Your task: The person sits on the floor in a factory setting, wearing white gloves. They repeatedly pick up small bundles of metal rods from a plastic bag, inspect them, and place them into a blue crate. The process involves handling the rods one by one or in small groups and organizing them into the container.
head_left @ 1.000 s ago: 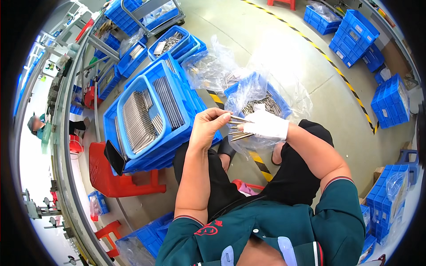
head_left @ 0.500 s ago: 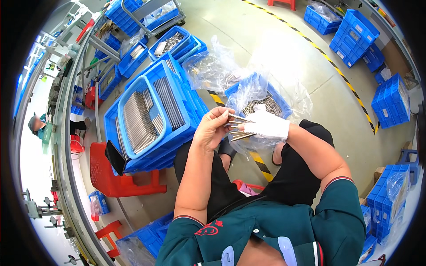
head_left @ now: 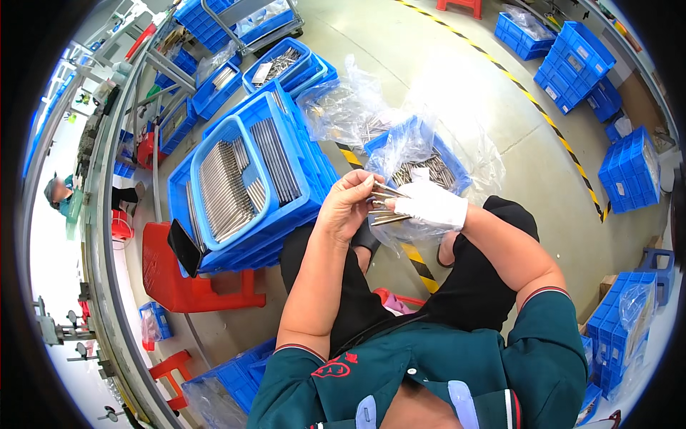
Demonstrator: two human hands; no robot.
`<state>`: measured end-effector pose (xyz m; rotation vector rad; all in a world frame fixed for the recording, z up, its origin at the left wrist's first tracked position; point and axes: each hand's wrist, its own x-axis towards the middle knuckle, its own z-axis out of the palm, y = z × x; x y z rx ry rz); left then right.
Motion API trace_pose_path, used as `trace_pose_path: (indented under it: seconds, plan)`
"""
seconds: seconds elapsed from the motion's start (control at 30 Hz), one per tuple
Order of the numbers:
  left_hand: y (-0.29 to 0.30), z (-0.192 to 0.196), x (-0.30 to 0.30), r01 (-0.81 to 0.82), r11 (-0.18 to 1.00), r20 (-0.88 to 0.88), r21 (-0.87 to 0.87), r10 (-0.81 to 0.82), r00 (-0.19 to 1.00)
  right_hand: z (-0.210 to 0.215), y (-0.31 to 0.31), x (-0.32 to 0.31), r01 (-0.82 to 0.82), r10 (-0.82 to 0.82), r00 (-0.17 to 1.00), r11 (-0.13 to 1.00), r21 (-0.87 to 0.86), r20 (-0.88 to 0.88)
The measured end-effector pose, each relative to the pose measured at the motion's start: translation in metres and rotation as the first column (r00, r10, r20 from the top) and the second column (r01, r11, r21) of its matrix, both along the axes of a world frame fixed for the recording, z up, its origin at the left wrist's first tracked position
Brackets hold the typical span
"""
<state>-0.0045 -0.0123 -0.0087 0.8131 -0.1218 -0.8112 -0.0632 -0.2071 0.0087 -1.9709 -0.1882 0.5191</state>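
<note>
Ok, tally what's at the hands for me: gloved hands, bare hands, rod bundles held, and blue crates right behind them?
Gloved right hand: 1
Bare left hand: 1
Metal rod bundle, gripped by both hands: 1
Bag-lined blue crate of rods behind the hands: 1
Total: 4

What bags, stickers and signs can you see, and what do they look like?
Clear plastic bag: crinkly, lining the blue crate of metal rods ahead of the hands.
Second clear bag: loose on the floor behind it.
White label: small rectangle in a far blue crate.
White stickers: on the stacked blue crates, upper right.
Striped floor tape: yellow and black line.
</note>
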Motion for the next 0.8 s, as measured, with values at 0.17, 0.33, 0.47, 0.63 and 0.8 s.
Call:
trace_pose_path:
  seconds: [0.17, 0.33, 0.47, 0.63, 0.8]
  plan:
    - [0.000, -0.001, -0.001, -0.224, 0.942, 0.369, 0.248, 0.122, 0.921, 0.004, -0.002, 0.008, -0.033, 0.032, 0.999, 0.997, -0.068, -0.007]
    - [-0.003, 0.008, -0.005, -0.303, 0.877, 0.523, 0.374, 0.070, 0.850, 0.003, -0.004, 0.006, -0.017, 0.016, 1.000, 0.999, -0.031, -0.016]
    - [-0.003, 0.002, -0.002, -0.507, 0.748, 0.678, 0.428, 0.105, 0.727, -0.006, -0.005, 0.006, -0.029, 0.029, 0.999, 0.999, -0.016, 0.034]
    - [-0.009, 0.002, 0.001, -0.492, 0.817, 0.560, 0.302, 0.265, 0.785, 0.000, -0.012, 0.006, 0.103, -0.086, 0.983, 0.990, 0.096, -0.163]
    - [-0.023, -0.011, -0.001, -0.414, 0.908, 0.176, 0.067, 0.398, 0.900, 0.002, -0.003, 0.003, 0.165, -0.125, 0.975, 0.961, 0.221, -0.181]
